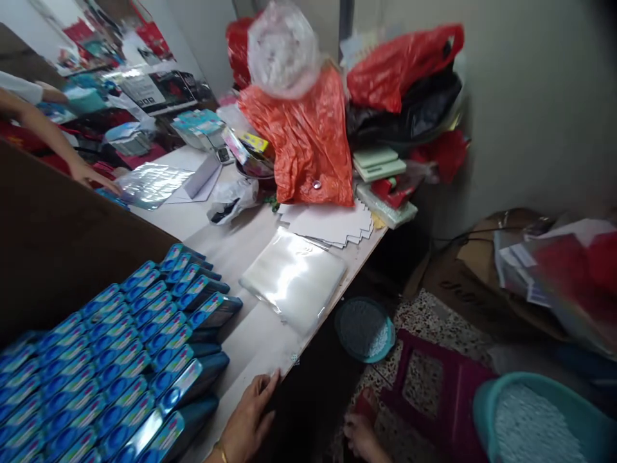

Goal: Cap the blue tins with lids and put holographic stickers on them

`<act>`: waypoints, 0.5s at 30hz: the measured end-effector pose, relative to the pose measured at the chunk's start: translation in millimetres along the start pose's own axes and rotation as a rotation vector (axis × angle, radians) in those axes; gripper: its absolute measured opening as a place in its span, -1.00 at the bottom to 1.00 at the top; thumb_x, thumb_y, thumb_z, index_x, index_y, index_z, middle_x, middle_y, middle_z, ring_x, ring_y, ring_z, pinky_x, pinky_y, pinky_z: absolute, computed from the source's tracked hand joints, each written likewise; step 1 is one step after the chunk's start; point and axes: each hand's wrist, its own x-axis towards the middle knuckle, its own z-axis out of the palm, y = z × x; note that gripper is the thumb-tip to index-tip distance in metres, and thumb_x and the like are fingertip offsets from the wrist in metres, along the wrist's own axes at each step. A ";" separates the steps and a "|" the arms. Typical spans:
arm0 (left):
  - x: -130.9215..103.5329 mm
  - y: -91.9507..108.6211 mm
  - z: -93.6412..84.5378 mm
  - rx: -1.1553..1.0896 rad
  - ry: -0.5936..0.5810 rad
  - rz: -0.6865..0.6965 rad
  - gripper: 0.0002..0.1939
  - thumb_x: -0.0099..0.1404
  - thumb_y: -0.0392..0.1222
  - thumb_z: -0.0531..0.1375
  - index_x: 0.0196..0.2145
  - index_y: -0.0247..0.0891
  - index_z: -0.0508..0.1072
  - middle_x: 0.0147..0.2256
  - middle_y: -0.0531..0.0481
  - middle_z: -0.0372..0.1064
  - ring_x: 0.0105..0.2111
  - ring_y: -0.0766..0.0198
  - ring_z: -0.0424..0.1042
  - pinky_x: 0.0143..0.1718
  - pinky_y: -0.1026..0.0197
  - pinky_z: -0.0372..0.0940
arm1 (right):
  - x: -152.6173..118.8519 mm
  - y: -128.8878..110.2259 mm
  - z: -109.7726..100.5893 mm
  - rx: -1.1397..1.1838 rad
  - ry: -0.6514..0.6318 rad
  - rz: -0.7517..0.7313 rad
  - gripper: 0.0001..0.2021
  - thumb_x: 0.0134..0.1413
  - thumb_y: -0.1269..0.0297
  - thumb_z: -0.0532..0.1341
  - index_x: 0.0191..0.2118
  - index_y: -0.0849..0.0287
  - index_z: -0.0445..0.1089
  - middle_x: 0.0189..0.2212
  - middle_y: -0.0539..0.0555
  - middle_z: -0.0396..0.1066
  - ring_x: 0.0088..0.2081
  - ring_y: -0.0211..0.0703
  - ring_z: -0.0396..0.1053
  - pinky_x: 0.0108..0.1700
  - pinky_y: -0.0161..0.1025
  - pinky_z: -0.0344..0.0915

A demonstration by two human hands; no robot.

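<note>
My left hand (pixel 248 417) rests at the front edge of the white table (pixel 250 350), thumb and forefinger apart, holding nothing. Close by on its left stand tight rows of blue printed boxes (pixel 120 360). Below the table edge, my right hand (pixel 361 438) is low over the floor with its fingers curled. A dark reddish thing (pixel 367 404) is right by those fingers, too blurred to name. Ahead of my left hand lies a stack of clear plastic sleeves (pixel 294 276).
White cards (pixel 332 222) and red plastic bags (pixel 308 135) are piled farther back. A purple stool (pixel 443 392) and teal basins (pixel 486 411) with pale grains stand at right. Behind a brown panel (pixel 72 238), another person's hand (pixel 91 175) reaches onto the table.
</note>
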 end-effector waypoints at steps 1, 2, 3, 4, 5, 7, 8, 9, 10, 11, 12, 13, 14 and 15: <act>-6.3 2.2 -8.3 -0.017 -0.030 0.028 -0.45 0.12 0.00 0.09 0.09 -0.08 0.23 -0.04 -0.13 0.25 -0.04 0.07 0.24 0.04 0.08 0.11 | -10.4 5.8 -2.3 -0.055 0.014 0.025 -0.80 -0.52 0.11 0.25 -0.82 0.01 0.22 -0.85 -0.04 0.11 -0.80 -0.30 0.04 -0.69 -0.26 0.05; -14.1 4.5 -16.8 -0.047 -0.047 0.040 -0.47 0.14 0.00 0.08 0.09 -0.05 0.22 -0.01 -0.11 0.23 -0.04 0.09 0.25 0.03 0.10 0.12 | -18.4 5.8 -3.9 -0.085 0.032 0.001 -0.77 -0.49 0.07 0.23 -0.82 0.03 0.21 -0.85 -0.02 0.14 -0.81 -0.29 0.05 -0.70 -0.28 0.01; -23.2 6.8 -25.3 -0.084 -0.057 0.041 -0.49 0.15 -0.01 0.07 0.08 -0.02 0.23 0.00 -0.09 0.23 -0.04 0.10 0.26 0.02 0.12 0.14 | -24.7 -0.6 -4.8 -0.109 0.047 -0.029 -0.74 -0.44 0.02 0.22 -0.81 0.05 0.24 -0.84 0.01 0.19 -0.80 -0.28 0.09 -0.69 -0.28 0.00; -32.9 8.9 -33.5 -0.124 -0.066 0.038 -0.52 0.17 -0.01 0.06 0.07 0.00 0.25 0.01 -0.07 0.23 -0.04 0.11 0.26 0.01 0.14 0.15 | -29.9 -13.1 -5.1 -0.110 0.071 -0.082 -0.71 -0.37 -0.03 0.20 -0.76 0.06 0.29 -0.80 0.04 0.24 -0.77 -0.25 0.14 -0.68 -0.28 0.01; -42.4 10.7 -41.1 -0.163 -0.075 0.032 -0.55 0.17 -0.01 0.06 0.05 0.01 0.28 0.00 -0.05 0.25 -0.05 0.11 0.27 0.00 0.15 0.17 | -34.5 -30.8 -4.8 -0.102 0.097 -0.142 -0.68 -0.31 -0.08 0.17 -0.68 0.09 0.35 -0.76 0.06 0.30 -0.73 -0.22 0.19 -0.66 -0.27 0.04; -57.9 14.2 -54.2 -0.235 -0.106 0.014 -0.58 0.16 0.00 0.08 -0.01 -0.01 0.35 -0.06 -0.04 0.33 -0.08 0.10 0.30 -0.02 0.14 0.19 | -42.2 -76.9 -2.2 -0.111 0.162 -0.267 -0.57 -0.18 -0.14 0.09 -0.52 0.16 0.43 -0.65 0.10 0.39 -0.62 -0.16 0.30 -0.58 -0.23 0.15; -62.6 16.2 -59.5 -0.268 -0.118 -0.003 -0.59 0.14 0.01 0.09 -0.03 -0.03 0.38 -0.10 -0.04 0.36 -0.11 0.09 0.32 -0.04 0.13 0.20 | -45.0 -102.3 0.1 -0.152 0.183 -0.341 -0.54 -0.14 -0.13 0.08 -0.46 0.20 0.45 -0.57 0.13 0.42 -0.54 -0.13 0.35 -0.50 -0.21 0.21; -64.8 18.6 -63.8 -0.303 -0.121 -0.028 -0.58 0.13 0.02 0.11 -0.05 -0.06 0.39 -0.13 -0.04 0.39 -0.14 0.08 0.35 -0.05 0.12 0.21 | -46.7 -127.6 3.0 -0.221 0.208 -0.437 -0.54 -0.11 -0.11 0.08 -0.43 0.22 0.46 -0.48 0.15 0.45 -0.43 -0.10 0.38 -0.40 -0.19 0.25; -64.5 21.6 -67.3 -0.338 -0.115 -0.060 -0.58 0.12 0.03 0.12 -0.06 -0.09 0.41 -0.15 -0.05 0.40 -0.17 0.08 0.36 -0.07 0.11 0.22 | -47.0 -152.1 6.4 -0.305 0.217 -0.537 -0.57 -0.09 -0.07 0.09 -0.39 0.23 0.46 -0.41 0.15 0.45 -0.34 -0.09 0.38 -0.29 -0.17 0.26; -62.1 25.0 -70.2 -0.376 -0.100 -0.094 -0.56 0.11 0.04 0.12 -0.07 -0.13 0.41 -0.16 -0.06 0.41 -0.18 0.08 0.37 -0.07 0.11 0.23 | -45.4 -175.5 10.0 -0.385 0.215 -0.631 -0.61 -0.09 -0.02 0.11 -0.34 0.22 0.46 -0.34 0.14 0.45 -0.26 -0.08 0.36 -0.19 -0.17 0.24; -58.0 28.7 -72.6 -0.414 -0.079 -0.124 -0.54 0.10 0.04 0.13 -0.06 -0.16 0.41 -0.16 -0.06 0.41 -0.17 0.07 0.37 -0.06 0.11 0.22 | -41.6 -197.7 13.6 -0.454 0.218 -0.714 -0.63 -0.08 0.02 0.12 -0.29 0.20 0.46 -0.29 0.13 0.44 -0.22 -0.08 0.35 -0.13 -0.16 0.22; -52.7 32.2 -74.6 -0.453 -0.050 -0.148 -0.52 0.09 0.04 0.14 -0.06 -0.19 0.40 -0.16 -0.07 0.41 -0.14 0.07 0.36 -0.04 0.11 0.20 | -35.3 -219.0 16.9 -0.509 0.221 -0.781 -0.64 -0.08 0.05 0.12 -0.25 0.18 0.44 -0.25 0.12 0.43 -0.19 -0.08 0.34 -0.10 -0.16 0.20; -46.9 35.1 -76.3 -0.489 -0.021 -0.166 -0.50 0.07 0.05 0.16 -0.04 -0.21 0.39 -0.14 -0.07 0.41 -0.10 0.07 0.33 -0.01 0.11 0.18 | -26.5 -239.8 19.7 -0.554 0.234 -0.829 -0.64 -0.07 0.07 0.12 -0.21 0.17 0.43 -0.22 0.11 0.41 -0.17 -0.09 0.32 -0.08 -0.17 0.19; -41.0 37.2 -77.6 -0.521 0.006 -0.187 -0.47 0.06 0.05 0.17 -0.03 -0.23 0.38 -0.13 -0.07 0.40 -0.06 0.08 0.31 0.01 0.12 0.15 | -15.3 -260.2 21.9 -0.590 0.259 -0.858 -0.64 -0.07 0.09 0.11 -0.18 0.17 0.41 -0.21 0.11 0.40 -0.16 -0.09 0.32 -0.07 -0.17 0.19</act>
